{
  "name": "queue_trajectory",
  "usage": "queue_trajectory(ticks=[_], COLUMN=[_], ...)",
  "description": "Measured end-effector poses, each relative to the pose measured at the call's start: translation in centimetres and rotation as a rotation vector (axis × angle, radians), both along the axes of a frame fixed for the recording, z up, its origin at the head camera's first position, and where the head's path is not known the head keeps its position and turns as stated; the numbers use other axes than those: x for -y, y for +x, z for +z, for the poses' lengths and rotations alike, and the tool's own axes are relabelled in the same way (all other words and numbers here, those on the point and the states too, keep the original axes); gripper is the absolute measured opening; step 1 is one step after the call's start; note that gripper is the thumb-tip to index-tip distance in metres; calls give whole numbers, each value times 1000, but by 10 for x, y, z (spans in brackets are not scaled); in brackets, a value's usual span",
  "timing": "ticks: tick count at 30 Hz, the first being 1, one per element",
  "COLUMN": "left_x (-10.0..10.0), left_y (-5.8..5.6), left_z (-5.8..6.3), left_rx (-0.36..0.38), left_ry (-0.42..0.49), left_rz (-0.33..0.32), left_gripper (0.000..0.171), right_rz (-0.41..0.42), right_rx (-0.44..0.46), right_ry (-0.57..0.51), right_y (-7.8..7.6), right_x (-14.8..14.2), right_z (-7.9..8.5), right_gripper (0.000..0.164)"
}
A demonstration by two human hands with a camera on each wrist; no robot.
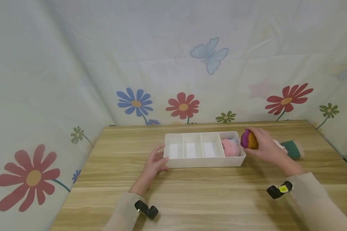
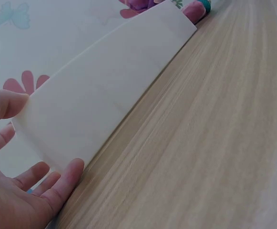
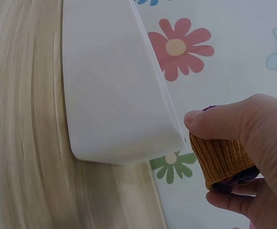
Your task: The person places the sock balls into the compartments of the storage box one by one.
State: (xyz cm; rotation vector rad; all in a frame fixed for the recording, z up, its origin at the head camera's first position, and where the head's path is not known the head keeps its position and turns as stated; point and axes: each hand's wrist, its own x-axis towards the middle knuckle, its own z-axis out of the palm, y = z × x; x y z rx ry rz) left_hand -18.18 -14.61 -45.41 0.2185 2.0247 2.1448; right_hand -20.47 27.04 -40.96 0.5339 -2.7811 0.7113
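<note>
A white box [image 1: 203, 162] with several compartments stands on the wooden table. My left hand [image 1: 156, 162] rests at its left end, thumb at the near top corner and the other fingers loosely spread along the end wall. My right hand [image 1: 264, 146] grips a rolled sock [image 1: 249, 140], purple with a mustard ribbed cuff, just past the box's right end at about rim height. In the right wrist view thumb and fingers pinch the rolled sock [image 3: 224, 162] from both sides. A pink rolled sock [image 1: 231, 148] lies in the rightmost compartment; the other compartments show bare bottoms.
Beyond my right hand, a green and pale pink rolled sock [image 1: 292, 149] lies on the table [image 1: 202, 195], with a whitish piece beside it partly hidden by the hand. A flower-printed curtain [image 1: 150, 64] hangs behind the table's back edge and along the left side.
</note>
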Motion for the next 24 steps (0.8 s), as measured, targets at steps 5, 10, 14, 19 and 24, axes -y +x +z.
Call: queue_trajectory(ticks=[5,10,14,19,24], left_x=[0,0,0,0,3], left_y=[0,0,1,0,-8], left_z=[0,1,2,2,-12], left_rx=[-7,-9,-6,4,13], left_ry=[-2,-7,-2,1,10], left_rz=[-6,-3,1,-3,-3], left_gripper=[57,56,56,56,57], right_rz=[35,82,100,126,151], right_rx=[-2,-26,-10,2,-15], right_ry=[-23,-41,-41,-44,-38], right_y=[-5,-9,-10,-13,-16], right_x=[11,21,29,38,48], right_z=[0,2,4,5,2], right_gripper=[78,77,77,78,80])
